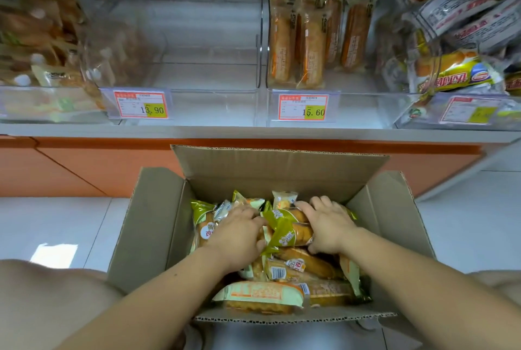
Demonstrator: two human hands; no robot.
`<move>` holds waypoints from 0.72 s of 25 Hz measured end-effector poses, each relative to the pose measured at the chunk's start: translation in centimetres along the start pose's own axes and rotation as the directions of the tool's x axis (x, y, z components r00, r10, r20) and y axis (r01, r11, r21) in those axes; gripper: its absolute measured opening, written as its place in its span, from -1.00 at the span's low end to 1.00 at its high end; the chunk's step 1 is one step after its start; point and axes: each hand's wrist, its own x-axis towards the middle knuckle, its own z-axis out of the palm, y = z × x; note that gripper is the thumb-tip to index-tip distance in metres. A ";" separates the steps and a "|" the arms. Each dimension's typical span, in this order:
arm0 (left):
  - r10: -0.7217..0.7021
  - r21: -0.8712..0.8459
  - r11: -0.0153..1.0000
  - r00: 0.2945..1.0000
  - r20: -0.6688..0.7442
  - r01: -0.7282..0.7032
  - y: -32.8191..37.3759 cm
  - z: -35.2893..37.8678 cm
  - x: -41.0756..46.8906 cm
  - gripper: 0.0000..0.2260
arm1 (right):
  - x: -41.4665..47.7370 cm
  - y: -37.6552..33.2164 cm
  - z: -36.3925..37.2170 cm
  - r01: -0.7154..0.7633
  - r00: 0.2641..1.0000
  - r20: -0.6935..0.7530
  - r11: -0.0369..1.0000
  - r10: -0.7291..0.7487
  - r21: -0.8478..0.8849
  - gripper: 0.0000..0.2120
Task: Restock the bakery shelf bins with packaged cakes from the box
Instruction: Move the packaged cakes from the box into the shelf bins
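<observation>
An open cardboard box (158, 225) stands on the floor below the shelf, filled with several packaged cakes in green, cream and orange wrappers. Both my hands are inside it. My left hand (238, 232) and my right hand (328, 227) curl from either side round a cluster of green-wrapped cakes (287, 230) at the top of the pile. On the shelf above, a clear bin (197, 107) with a 13.90 tag holds nothing that I can see. The bin (355, 108) with a 15.60 tag holds several upright cakes (310, 48).
Bins at the far left (33, 107) and far right (456, 113) hold other packaged breads. An orange base panel (84, 166) runs under the shelf. The box's flaps (279, 169) stand open toward the shelf. White tiled floor (56, 225) lies around the box.
</observation>
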 end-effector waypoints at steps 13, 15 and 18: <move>-0.295 -0.979 0.117 0.948 0.124 0.164 -0.1 -2.5 -2.0 -0.74 | -0.6 -4.4 -4.2 0.064 0.991 -0.134 0.889 -0.003 0.454 -0.11; -0.331 -0.978 -0.145 0.923 0.193 0.152 -0.3 -2.6 -2.1 -0.71 | -0.7 -4.1 -5.4 0.027 0.996 0.046 0.758 -0.075 0.652 -0.21; -0.345 -0.917 -0.377 0.900 0.267 0.128 -0.8 -2.7 -2.3 -0.72 | -0.5 -3.6 -4.9 -0.023 0.987 0.096 0.482 -0.126 0.876 -0.44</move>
